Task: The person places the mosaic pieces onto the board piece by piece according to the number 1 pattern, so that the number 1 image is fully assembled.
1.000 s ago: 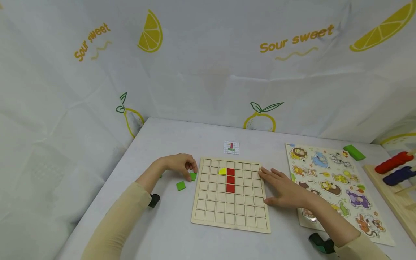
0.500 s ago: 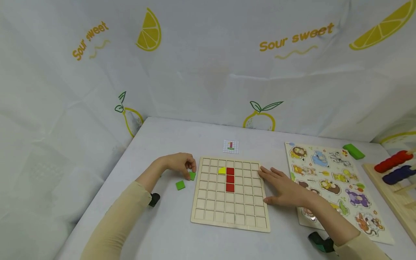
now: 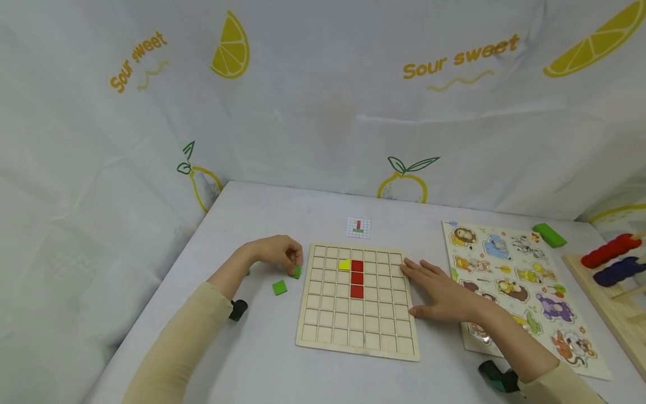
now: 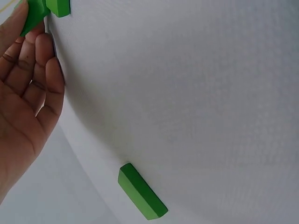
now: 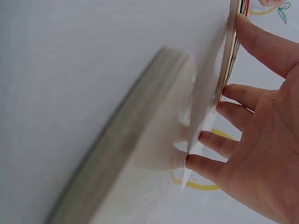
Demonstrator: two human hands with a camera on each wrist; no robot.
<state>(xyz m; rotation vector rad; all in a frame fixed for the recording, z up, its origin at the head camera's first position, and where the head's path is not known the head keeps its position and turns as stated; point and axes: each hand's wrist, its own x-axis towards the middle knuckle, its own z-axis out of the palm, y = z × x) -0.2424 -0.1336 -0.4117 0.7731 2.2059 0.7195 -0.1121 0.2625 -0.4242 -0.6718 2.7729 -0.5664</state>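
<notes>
My left hand (image 3: 276,251) pinches a green square tile (image 3: 295,272) between thumb and fingers, just left of a wooden grid board (image 3: 333,328). The left wrist view shows the thumb on the face of this tile (image 4: 35,17). Another green tile (image 3: 280,288) lies flat on the table close by, and a further one (image 3: 247,272) is mostly hidden behind the wrist. On the board, three red squares (image 3: 357,279) form a column, with a yellow quarter-round tile (image 3: 345,265) left of the top one. My right hand (image 3: 446,297) rests at the board's right edge, fingers spread.
Behind the board lies a small pattern card (image 3: 358,228). To the right are an animal puzzle board (image 3: 510,269), partly under the right forearm, a green block (image 3: 549,235) and a wooden bead frame (image 3: 605,297). A printed cloth (image 3: 323,112) hangs behind the table.
The left hand has drawn the green tile slightly left, away from the board, and the tile now looks tilted in its fingers. The right hand stays at the board's edge.
</notes>
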